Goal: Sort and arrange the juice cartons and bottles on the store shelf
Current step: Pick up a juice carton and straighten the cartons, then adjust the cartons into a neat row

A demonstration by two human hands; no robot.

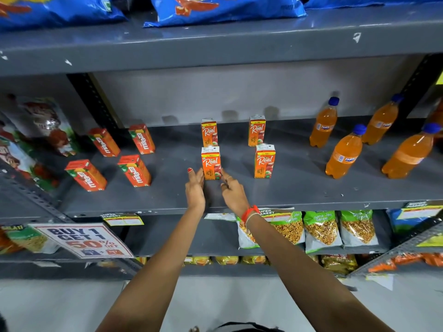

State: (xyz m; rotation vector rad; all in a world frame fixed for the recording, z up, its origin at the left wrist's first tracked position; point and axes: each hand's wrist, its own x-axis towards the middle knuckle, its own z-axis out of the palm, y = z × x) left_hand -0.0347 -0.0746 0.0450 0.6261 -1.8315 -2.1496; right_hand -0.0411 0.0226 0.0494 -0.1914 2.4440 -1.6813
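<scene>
Several orange Real apple juice cartons stand upright in two rows at the middle of the grey shelf (294, 190): front-left (211, 161), back-left (209, 133), back-right (256, 130), front-right (264, 161). My left hand (195, 188) touches the lower left side of the front-left carton. On its lower right side rest the fingers of my right hand (233, 191), so the carton is pinched between both hands. Red Maaza cartons (134, 170) stand to the left, and orange Fanta bottles (344, 153) with blue caps to the right.
Blue snack bags (223, 8) lie on the shelf above. Large printed packs (40, 125) crowd the far left. Below hang snack pouches (321, 228) and a "Buy 1 Get 1" sign (84, 239). Bare shelf lies between the carton groups and along the front edge.
</scene>
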